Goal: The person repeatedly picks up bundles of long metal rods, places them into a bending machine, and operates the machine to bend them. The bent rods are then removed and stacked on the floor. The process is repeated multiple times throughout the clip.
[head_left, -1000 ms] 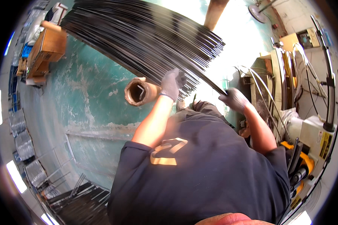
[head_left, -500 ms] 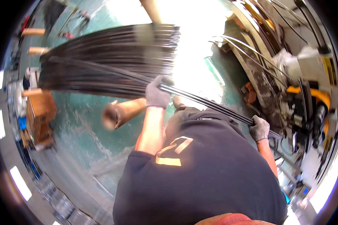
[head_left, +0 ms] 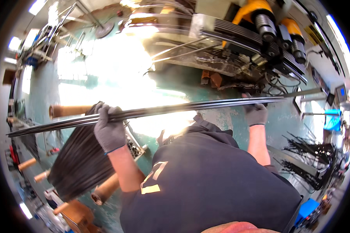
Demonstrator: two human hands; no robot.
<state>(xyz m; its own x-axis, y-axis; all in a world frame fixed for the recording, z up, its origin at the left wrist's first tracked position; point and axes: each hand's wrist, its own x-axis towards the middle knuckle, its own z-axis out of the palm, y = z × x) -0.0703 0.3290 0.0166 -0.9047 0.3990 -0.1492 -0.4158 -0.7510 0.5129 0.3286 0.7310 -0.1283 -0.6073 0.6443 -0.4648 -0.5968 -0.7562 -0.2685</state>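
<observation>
Several long, thin dark rods (head_left: 182,107) lie together as a bundle across the front of my body. My left hand (head_left: 109,130), in a grey glove, is closed round them left of the middle; their far left ends stick out well past it. Near the right end, my gloved right hand (head_left: 256,112) grips the same bundle. The rods run almost level, rising slightly to the right. Behind and below my left hand is a large stack of dark rods (head_left: 79,159), partly hidden by my arm.
Brown cardboard tubes (head_left: 105,189) lie under the stack. Ahead to the right stands a machine with orange-and-grey cylindrical units (head_left: 265,25), with thin bars reaching out to its left. A rack of black rods (head_left: 311,159) is at right. A brown box (head_left: 79,217) sits at lower left.
I have turned to the right, so the rod stack now lies to my left and the machine ahead. The bundle has come off the stack and swung to nearly level, still in both hands.
</observation>
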